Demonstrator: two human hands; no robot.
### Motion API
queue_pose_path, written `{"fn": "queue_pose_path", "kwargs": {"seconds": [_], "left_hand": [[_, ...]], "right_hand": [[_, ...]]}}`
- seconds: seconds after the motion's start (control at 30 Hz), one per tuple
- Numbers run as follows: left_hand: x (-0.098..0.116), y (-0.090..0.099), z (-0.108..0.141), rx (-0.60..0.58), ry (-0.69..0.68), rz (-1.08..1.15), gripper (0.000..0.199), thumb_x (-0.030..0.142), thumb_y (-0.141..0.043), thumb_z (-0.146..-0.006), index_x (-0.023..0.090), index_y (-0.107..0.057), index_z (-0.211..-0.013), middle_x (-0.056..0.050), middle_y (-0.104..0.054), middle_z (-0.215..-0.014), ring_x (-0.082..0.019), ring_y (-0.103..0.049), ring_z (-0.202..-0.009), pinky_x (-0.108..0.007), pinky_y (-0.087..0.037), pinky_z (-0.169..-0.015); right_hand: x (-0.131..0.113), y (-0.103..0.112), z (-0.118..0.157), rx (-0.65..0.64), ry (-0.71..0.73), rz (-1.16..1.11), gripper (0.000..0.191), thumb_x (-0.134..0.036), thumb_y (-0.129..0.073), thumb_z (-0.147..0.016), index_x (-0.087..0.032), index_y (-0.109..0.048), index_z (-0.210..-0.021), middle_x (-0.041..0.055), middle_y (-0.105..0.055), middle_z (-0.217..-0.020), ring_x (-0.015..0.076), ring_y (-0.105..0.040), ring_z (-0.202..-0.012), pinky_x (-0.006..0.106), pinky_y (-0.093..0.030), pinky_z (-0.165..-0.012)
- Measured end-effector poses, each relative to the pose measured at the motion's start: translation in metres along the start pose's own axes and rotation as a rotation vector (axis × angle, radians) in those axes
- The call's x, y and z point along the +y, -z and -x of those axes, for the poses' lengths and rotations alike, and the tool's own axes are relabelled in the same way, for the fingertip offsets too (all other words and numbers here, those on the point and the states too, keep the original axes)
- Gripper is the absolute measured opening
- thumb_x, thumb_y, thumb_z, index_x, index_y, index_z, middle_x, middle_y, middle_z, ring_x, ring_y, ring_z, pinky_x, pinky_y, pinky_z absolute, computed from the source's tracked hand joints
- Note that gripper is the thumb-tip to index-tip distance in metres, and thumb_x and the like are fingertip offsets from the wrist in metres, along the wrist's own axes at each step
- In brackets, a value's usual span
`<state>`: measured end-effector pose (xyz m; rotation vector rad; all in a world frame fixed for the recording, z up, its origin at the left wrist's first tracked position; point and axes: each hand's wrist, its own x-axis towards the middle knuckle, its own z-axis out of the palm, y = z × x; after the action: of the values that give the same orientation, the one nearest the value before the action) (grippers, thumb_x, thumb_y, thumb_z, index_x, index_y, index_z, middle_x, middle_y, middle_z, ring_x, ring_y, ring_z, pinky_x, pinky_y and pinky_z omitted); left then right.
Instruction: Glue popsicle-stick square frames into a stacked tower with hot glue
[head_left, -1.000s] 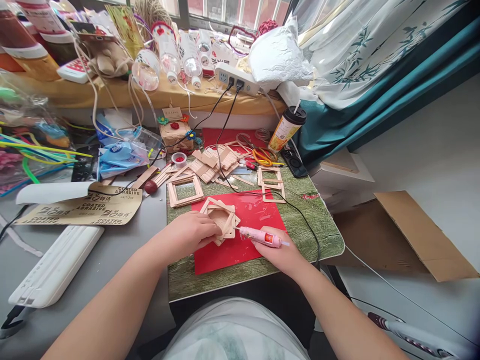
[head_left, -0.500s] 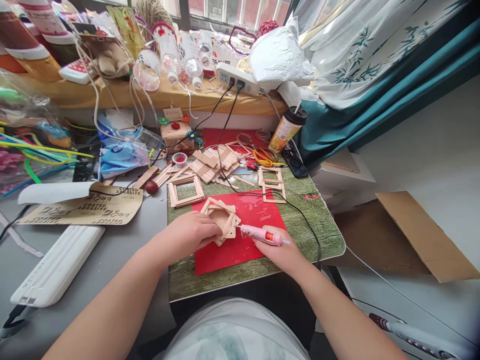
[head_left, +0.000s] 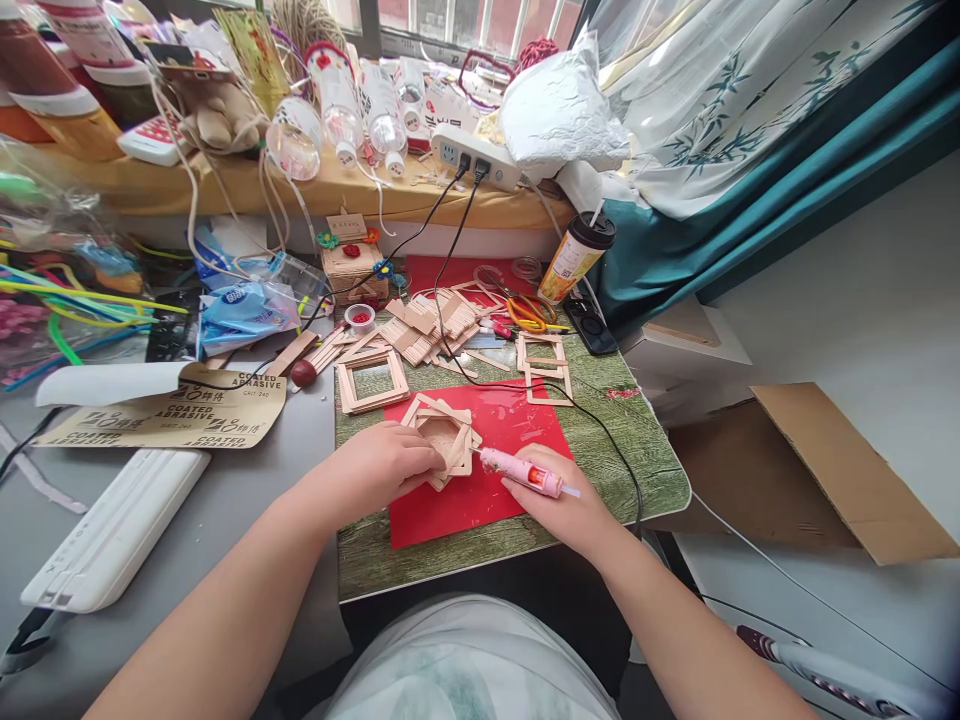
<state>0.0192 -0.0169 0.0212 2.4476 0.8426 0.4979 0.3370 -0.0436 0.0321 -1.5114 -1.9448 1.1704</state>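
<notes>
Left fingers (head_left: 424, 459) pinch the stick stack (head_left: 456, 450) at my twelve o'clock; right hand (head_left: 559, 502) grips the glue gun (head_left: 521, 471), aimed at the stack's four. I judge this gluing; next calls for steadiness.

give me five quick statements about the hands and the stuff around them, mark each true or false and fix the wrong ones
1. The right hand holds a pink glue gun. True.
2. The left hand holds the drink cup. False: the left hand holds the stick structure.
3. A red sheet lies under the stick structure. True.
4. The sandpaper lies to the right of the red sheet. False: the sandpaper lies to its left.
5. Two black plugs are in the power strip. True.
</notes>
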Motion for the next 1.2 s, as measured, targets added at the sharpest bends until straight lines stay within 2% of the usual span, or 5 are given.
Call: {"fn": "queue_pose_path", "kwargs": {"seconds": [0.23,0.37,0.73,0.97,1.2], "left_hand": [[0.0031,0.0037,-0.0010,-0.024,0.009,0.005,0.021,0.018,-0.058,-0.108,0.023,-0.078,-0.105,-0.004,-0.078,-0.096,-0.020,-0.069,-0.087,-0.032,-0.046,-0.081],[0.0026,0.0026,-0.0008,-0.009,0.006,0.017,0.022,0.021,-0.056,-0.109,0.023,-0.078,-0.106,-0.005,-0.077,-0.096,-0.019,-0.069,-0.088,-0.031,-0.047,-0.082],[0.0037,0.0031,-0.0015,0.020,-0.001,-0.002,0.023,0.025,-0.056,-0.109,0.023,-0.078,-0.105,-0.007,-0.074,-0.090,-0.020,-0.068,-0.083,-0.030,-0.048,-0.080],[0.0034,0.0033,-0.0015,0.034,-0.005,0.026,0.022,0.025,-0.057,-0.108,0.024,-0.079,-0.104,-0.006,-0.074,-0.090,-0.020,-0.068,-0.083,-0.030,-0.049,-0.081],[0.0022,0.0017,-0.0005,-0.013,0.023,-0.003,0.022,0.019,-0.058,-0.107,0.024,-0.079,-0.104,-0.005,-0.076,-0.093,-0.020,-0.069,-0.088,-0.032,-0.047,-0.082]], "right_hand": [[0.0001,-0.0012,0.0047,-0.002,-0.083,0.034,0.037,-0.039,-0.072,-0.096,-0.025,-0.045,-0.074,-0.0036,-0.051,-0.077,0.0168,-0.051,-0.072,0.031,-0.040,-0.068],[-0.0013,-0.0015,0.0064,-0.021,-0.041,0.043,0.033,-0.039,-0.070,-0.098,-0.025,-0.048,-0.077,-0.0032,-0.052,-0.080,0.0171,-0.053,-0.074,0.031,-0.041,-0.070],[0.0001,-0.0015,0.0033,-0.012,0.025,0.075,0.036,-0.037,-0.069,-0.098,-0.025,-0.045,-0.074,-0.0025,-0.053,-0.080,0.0168,-0.054,-0.073,0.031,-0.040,-0.070],[-0.0013,-0.0028,0.0011,0.016,-0.077,0.154,0.043,-0.038,-0.070,-0.095,-0.025,-0.037,-0.071,-0.0033,-0.049,-0.074,0.0158,-0.051,-0.067,0.030,-0.035,-0.062],[-0.0039,-0.0027,0.0011,0.009,-0.108,0.148,0.045,-0.039,-0.070,-0.095,-0.025,-0.035,-0.069,-0.0040,-0.046,-0.070,0.0154,-0.049,-0.065,0.030,-0.033,-0.061]]}}
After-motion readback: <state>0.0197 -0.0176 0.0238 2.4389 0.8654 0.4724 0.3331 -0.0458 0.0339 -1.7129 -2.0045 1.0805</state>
